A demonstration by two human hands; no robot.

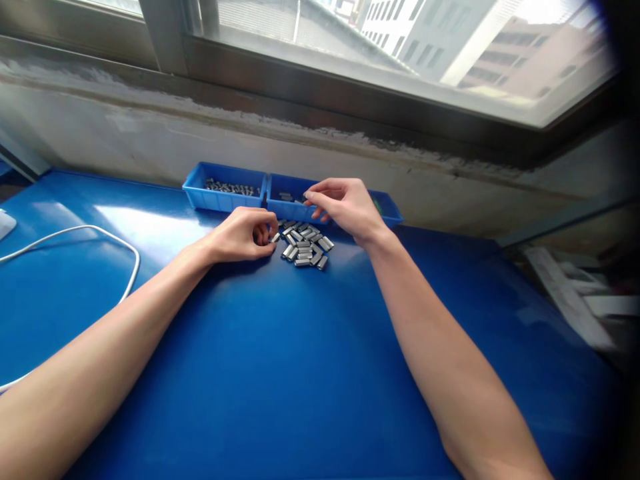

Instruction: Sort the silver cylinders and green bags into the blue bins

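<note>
– where are the small metal pieces (304,253)?
– in a loose pile on the blue table (260,373), just on the near side of the blue bins (225,200).
– and the hands?
– left hand (244,233): at the pile's left edge, thumb and forefinger curled about one piece; i can't tell if it's gripped. right hand (347,207): over the middle bin (290,211), fingertips close together, hold unclear.
– beyond?
– white cable (90,227) left, window (425,50) far.

We log blue tabletop (280,360) | on it we see: piled metal pieces (304,253) | blue bins (220,199), far edge | white cable (136,260), left
</note>
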